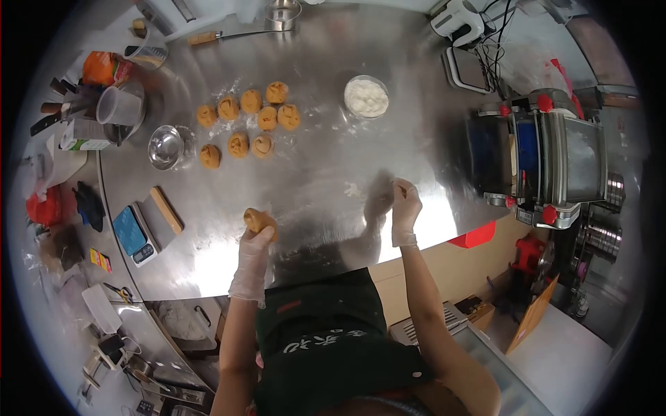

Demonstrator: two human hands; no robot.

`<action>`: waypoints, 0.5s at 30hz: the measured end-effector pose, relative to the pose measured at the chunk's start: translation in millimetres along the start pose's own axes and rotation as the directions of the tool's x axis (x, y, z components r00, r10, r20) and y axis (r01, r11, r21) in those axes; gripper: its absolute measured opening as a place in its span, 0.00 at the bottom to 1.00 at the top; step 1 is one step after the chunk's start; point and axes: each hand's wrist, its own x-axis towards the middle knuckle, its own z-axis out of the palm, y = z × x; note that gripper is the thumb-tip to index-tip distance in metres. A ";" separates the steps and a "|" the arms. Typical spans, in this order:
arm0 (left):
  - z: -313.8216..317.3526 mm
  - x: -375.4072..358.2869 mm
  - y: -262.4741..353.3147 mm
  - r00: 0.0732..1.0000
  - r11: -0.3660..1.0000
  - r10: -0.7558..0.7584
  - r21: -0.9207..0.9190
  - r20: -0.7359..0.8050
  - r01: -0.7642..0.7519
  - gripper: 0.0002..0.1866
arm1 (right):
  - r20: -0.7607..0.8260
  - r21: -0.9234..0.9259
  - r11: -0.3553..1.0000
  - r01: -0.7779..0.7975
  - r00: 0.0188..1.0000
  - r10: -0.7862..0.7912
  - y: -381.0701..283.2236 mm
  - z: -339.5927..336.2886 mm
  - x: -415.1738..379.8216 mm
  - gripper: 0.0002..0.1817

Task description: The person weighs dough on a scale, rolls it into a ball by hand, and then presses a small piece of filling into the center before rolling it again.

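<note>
My left hand [252, 251], in a clear glove, is closed around an orange-brown dough ball [257, 220] near the front of the steel table [312, 180]. To the right, my gloved right hand [406, 208] hovers over the table with its fingers pinched together. What they hold, if anything, is too small to make out. White smears [353, 189] lie on the steel left of that hand. Farther back sits a round bowl [366, 97] of lumpy white filling. Several similar dough balls [250, 101] are grouped at the left on floury steel.
A glass bowl [166, 147], a wooden stick [167, 209] and a digital scale [134, 234] are on the left. A machine with red knobs [555, 159] stands at the right edge. Behind lie a wooden-handled knife [206, 38] and a white mixer [459, 22].
</note>
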 end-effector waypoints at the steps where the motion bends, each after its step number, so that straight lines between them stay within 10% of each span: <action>1: 13.7 -0.7 -2.3 1.000 1.000 0.016 -0.008 0.019 -0.016 0.33 | 0.011 -0.037 0.997 0.064 0.998 -0.064 9.9 1.3 7.7 0.08; 12: 91.2 -2.2 -32.5 0.999 0.998 -0.016 0.057 -0.029 0.017 0.32 | 0.237 -0.566 0.750 0.342 0.939 -0.249 15.9 6.0 36.3 0.04; 15: 97.3 8.3 -54.2 0.992 0.970 0.120 0.218 -0.037 -0.109 0.31 | 0.065 -0.193 0.972 0.133 0.990 -0.122 32.1 -4.5 44.3 0.06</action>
